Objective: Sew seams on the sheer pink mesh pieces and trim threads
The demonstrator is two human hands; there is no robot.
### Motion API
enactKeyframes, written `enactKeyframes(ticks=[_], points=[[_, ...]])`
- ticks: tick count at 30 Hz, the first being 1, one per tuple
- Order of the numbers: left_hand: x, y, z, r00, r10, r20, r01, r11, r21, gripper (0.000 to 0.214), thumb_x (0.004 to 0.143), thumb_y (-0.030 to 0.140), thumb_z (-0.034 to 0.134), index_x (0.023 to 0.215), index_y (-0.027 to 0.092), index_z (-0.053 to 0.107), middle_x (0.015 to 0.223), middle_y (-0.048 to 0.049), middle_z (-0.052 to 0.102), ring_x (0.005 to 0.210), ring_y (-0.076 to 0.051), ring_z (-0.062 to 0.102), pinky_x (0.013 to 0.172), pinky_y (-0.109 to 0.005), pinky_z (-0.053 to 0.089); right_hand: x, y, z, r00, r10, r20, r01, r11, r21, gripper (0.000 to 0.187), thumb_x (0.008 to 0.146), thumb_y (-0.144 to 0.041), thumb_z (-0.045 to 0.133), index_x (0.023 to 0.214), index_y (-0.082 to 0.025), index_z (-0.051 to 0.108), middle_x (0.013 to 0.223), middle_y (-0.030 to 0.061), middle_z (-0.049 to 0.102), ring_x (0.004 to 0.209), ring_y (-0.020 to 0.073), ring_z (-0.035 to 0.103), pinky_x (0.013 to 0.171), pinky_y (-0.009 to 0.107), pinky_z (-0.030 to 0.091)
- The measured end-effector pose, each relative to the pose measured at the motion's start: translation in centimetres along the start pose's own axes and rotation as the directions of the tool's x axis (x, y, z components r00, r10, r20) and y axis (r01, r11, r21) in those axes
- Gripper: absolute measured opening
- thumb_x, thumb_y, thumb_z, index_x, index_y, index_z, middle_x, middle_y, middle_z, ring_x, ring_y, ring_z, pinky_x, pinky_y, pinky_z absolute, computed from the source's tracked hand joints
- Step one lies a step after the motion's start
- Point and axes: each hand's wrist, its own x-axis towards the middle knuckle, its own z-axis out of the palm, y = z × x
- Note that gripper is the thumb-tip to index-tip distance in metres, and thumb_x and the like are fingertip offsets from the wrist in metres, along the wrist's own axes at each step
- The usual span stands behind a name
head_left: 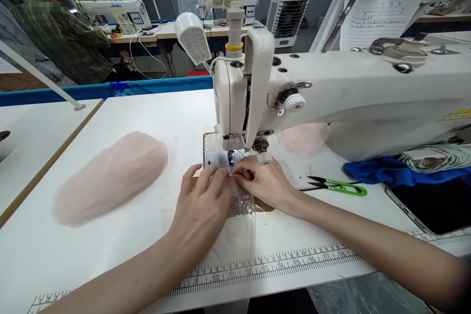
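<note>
Both my hands rest at the needle plate (217,158) of a white sewing machine (331,93). My left hand (200,208) lies on a sheer, nearly clear piece of fabric (239,228), fingers together and pressing it flat. My right hand (263,181) pinches the same fabric's edge just in front of the presser foot (231,159). The fingertips of the two hands meet there. The fabric trails toward me over the table's printed ruler (279,262).
A pale pink stack of sheer pieces (110,176) lies to the left, another pink piece (305,137) behind the machine arm. Green thread snips (340,187), blue cloth (390,171) and a dark tablet (437,206) sit right. A person (62,34) stands by other machines at the back.
</note>
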Motion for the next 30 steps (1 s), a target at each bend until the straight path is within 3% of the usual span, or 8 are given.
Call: enactKeyframes(ticks=[3, 9, 14, 17, 19, 23, 30], points=[[-0.6, 0.5, 0.1, 0.999, 0.048, 0.02, -0.048, 0.999, 0.019, 0.031, 0.089, 0.008, 0.051, 0.118, 0.016, 0.061, 0.119, -0.0083, 0.067, 0.11, -0.027, 0.057, 0.098, -0.047, 0.033, 0.1, 0.1, 0.0, 0.999, 0.029, -0.028, -0.028, 0.999, 0.022, 0.014, 0.081, -0.014, 0.062, 0.069, -0.019, 0.066, 0.055, -0.0066, 0.049, 0.053, 0.0094, 0.046, 0.064, 0.026, 0.036], [-1.2, 0.3, 0.3, 0.996, 0.072, 0.048, -0.071, 0.997, -0.027, 0.033, 0.095, 0.02, 0.046, 0.125, 0.018, 0.057, 0.128, -0.0057, 0.065, 0.115, -0.027, 0.056, 0.095, -0.046, 0.032, 0.6, 0.7, -0.1, 0.997, 0.055, -0.046, -0.056, 0.998, -0.021, 0.015, 0.084, -0.021, 0.063, 0.07, -0.02, 0.068, 0.054, -0.0062, 0.05, 0.052, 0.0104, 0.045, 0.075, 0.031, 0.038], [-0.5, -0.7, 0.5, 0.995, 0.08, 0.062, -0.076, 0.995, -0.067, 0.032, 0.096, 0.022, 0.047, 0.125, 0.017, 0.059, 0.129, -0.005, 0.064, 0.117, -0.027, 0.057, 0.096, -0.046, 0.033, 0.0, 2.0, -0.5, 0.988, -0.105, -0.114, 0.077, 0.972, -0.223, 0.019, 0.09, -0.023, 0.055, 0.081, -0.019, 0.071, 0.058, -0.0032, 0.057, 0.051, 0.0118, 0.044, 0.073, 0.032, 0.036], [0.0, -1.4, 0.7, 0.992, 0.111, 0.055, -0.105, 0.99, -0.089, 0.031, 0.096, 0.022, 0.048, 0.124, 0.019, 0.061, 0.125, -0.0047, 0.067, 0.115, -0.026, 0.059, 0.095, -0.044, 0.035, -1.1, 2.0, -0.7, 0.943, -0.329, -0.054, 0.292, 0.894, -0.341, 0.025, 0.092, -0.018, 0.048, 0.104, -0.019, 0.07, 0.07, -0.0007, 0.066, 0.057, 0.0131, 0.05, 0.072, 0.032, 0.034], [0.2, -1.9, 0.9, 0.991, 0.124, 0.053, -0.118, 0.988, -0.098, 0.031, 0.096, 0.022, 0.048, 0.124, 0.02, 0.061, 0.122, -0.0055, 0.068, 0.114, -0.025, 0.059, 0.095, -0.044, 0.035, -1.8, 1.5, -0.6, 0.911, -0.411, -0.015, 0.365, 0.826, -0.429, 0.029, 0.091, -0.015, 0.046, 0.109, -0.017, 0.068, 0.078, 0.0021, 0.069, 0.063, 0.0145, 0.054, 0.073, 0.034, 0.032], [0.3, -2.3, 1.2, 0.99, 0.127, 0.057, -0.122, 0.988, -0.091, 0.033, 0.097, 0.023, 0.045, 0.127, 0.019, 0.059, 0.125, -0.0062, 0.067, 0.116, -0.026, 0.059, 0.099, -0.046, 0.032, -2.3, 0.7, -0.4, 0.914, -0.405, 0.012, 0.35, 0.774, -0.528, 0.03, 0.089, -0.012, 0.045, 0.108, -0.011, 0.068, 0.09, 0.0083, 0.071, 0.072, 0.018, 0.057, 0.073, 0.036, 0.031], [0.2, -2.6, 1.5, 0.992, 0.112, 0.057, -0.105, 0.988, -0.11, 0.033, 0.097, 0.024, 0.046, 0.127, 0.02, 0.059, 0.126, -0.0075, 0.066, 0.123, -0.027, 0.055, 0.105, -0.047, 0.029, -2.4, 0.7, -0.1, 0.914, -0.405, 0.02, 0.351, 0.766, -0.539, 0.028, 0.094, -0.016, 0.045, 0.109, -0.008, 0.068, 0.089, 0.0091, 0.071, 0.076, 0.0201, 0.059, 0.073, 0.038, 0.032]])
